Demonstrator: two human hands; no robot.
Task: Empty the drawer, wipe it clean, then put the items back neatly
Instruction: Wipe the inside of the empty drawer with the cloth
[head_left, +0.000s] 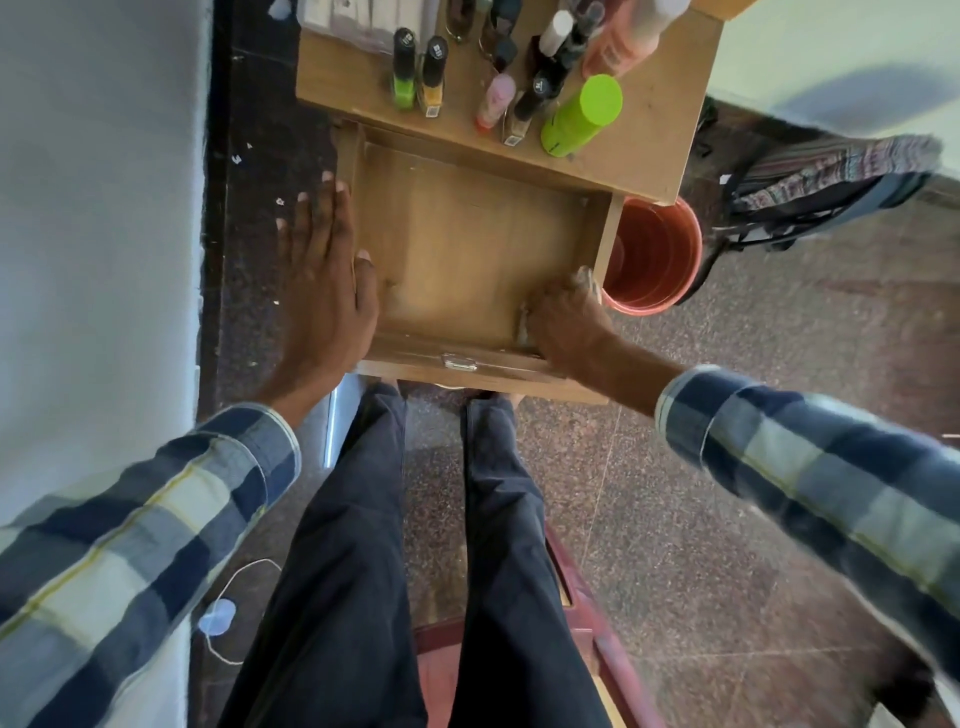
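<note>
1. Standing against the wall, desk (654, 130) has its drawer (467, 249) pulled out toward the person; drawer floor bare wood, metal latch (459, 362) on the front edge.
2. Red bucket (654, 260) on the floor, just beside the drawer's right wall.
3. Left hand (322, 275) lies flat over the drawer's left wall, fingers (311, 208) straight and spread, thumb inside the wall. Holds nothing.
4. Right hand (563, 317) in the drawer's front right corner, fingers curled down onto a pale cloth (523, 325); only scraps of cloth show under the hand.
5. Emptied items stand on the desk top: lime-green bottle (584, 114) near the front edge, peach bottle (621, 44) behind it, nail polish bottles (418, 70) toward the left edge, more small bottles in between, too blurred to tell apart.
</note>
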